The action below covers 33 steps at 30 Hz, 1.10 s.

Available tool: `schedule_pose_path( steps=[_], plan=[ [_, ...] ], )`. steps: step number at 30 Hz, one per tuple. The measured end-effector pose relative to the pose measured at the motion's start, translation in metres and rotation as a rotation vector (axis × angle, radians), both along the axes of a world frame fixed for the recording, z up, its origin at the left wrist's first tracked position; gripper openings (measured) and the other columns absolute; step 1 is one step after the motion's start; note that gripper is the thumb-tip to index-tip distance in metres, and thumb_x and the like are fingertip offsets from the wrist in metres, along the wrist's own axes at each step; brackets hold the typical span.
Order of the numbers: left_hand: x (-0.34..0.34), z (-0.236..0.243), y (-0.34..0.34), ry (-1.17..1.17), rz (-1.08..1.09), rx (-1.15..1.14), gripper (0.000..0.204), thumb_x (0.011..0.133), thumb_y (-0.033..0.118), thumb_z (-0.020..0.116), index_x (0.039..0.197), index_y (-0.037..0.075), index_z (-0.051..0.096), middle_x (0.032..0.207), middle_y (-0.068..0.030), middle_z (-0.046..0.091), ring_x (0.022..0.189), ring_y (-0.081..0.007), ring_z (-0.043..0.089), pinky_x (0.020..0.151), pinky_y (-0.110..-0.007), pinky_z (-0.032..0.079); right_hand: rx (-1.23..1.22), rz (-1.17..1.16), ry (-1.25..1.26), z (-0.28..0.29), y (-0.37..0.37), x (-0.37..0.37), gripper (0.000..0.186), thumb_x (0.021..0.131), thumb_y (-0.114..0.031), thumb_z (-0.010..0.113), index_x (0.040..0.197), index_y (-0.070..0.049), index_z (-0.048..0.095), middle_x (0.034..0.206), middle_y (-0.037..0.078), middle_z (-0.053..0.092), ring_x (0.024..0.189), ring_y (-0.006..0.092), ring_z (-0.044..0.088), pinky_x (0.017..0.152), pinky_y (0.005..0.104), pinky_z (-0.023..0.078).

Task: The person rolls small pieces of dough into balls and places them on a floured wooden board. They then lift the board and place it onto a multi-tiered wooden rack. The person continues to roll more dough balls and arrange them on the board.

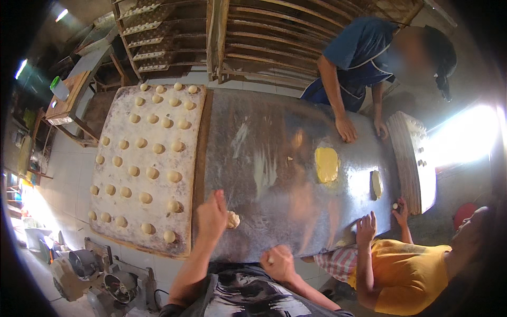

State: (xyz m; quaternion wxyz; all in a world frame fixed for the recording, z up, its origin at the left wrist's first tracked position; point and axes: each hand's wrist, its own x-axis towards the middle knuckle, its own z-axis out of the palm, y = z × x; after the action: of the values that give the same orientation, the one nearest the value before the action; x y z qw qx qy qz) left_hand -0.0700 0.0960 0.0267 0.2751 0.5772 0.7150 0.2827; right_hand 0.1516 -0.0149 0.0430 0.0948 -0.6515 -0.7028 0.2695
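Note:
My left hand point(211, 214) is raised by the tray's right edge with its fingers curled in; what they hold, if anything, is hidden. Just right of it, a rough lump of dough point(232, 220) lies on the dark metal worktable point(248, 179). At the table's near edge my right hand point(278, 262) is closed around a piece of dough point(271, 260), of which only a pale bit shows. Rows of round dough balls point(152, 173) sit spaced apart on a floured tray point(113, 203) to my left.
A yellow slab of fat point(327, 165) and a smaller yellow piece point(376, 185) lie on the table. Across it leans a co-worker in blue point(354, 47); another in yellow point(412, 274) is at the right. Stacked boards point(406, 158), wooden racks point(264, 31) and machines point(121, 285) stand around.

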Motion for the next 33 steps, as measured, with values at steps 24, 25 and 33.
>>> schedule_pose_path(
  steps=[24,25,33],
  plan=[
    [-0.020,-0.016,-0.038,0.072,-0.123,0.021,0.022,0.086,0.023,0.079,0.089,0.008,0.063,0.077,-0.0096,0.065,0.073,-0.0351,0.065,0.066,-0.046,0.051,0.368,-0.163,-0.301,-0.064,0.119,0.024,0.050,0.097,-0.021,0.057,0.146,-0.010,0.055,0.155,0.027,0.042,0.147,0.0424,0.037,0.123,0.0542,0.025],
    [-0.015,-0.019,-0.038,0.061,-0.143,-0.008,0.023,0.086,0.022,0.080,0.090,0.008,0.062,0.078,-0.0097,0.065,0.073,-0.0351,0.064,0.066,-0.046,0.051,0.404,-0.184,-0.289,-0.067,0.136,0.004,0.050,0.096,-0.020,0.058,0.145,-0.012,0.056,0.154,0.026,0.044,0.146,0.0422,0.038,0.122,0.0535,0.027],
    [-0.030,-0.034,-0.040,0.054,-0.265,0.194,0.027,0.092,0.021,0.074,0.114,0.008,0.065,0.082,-0.0126,0.061,0.074,-0.0326,0.063,0.069,-0.043,0.051,0.450,-0.162,-0.317,-0.068,0.148,0.035,0.059,0.094,-0.021,0.063,0.151,-0.012,0.049,0.153,0.025,0.047,0.145,0.0427,0.039,0.124,0.0517,0.025]
  ],
)
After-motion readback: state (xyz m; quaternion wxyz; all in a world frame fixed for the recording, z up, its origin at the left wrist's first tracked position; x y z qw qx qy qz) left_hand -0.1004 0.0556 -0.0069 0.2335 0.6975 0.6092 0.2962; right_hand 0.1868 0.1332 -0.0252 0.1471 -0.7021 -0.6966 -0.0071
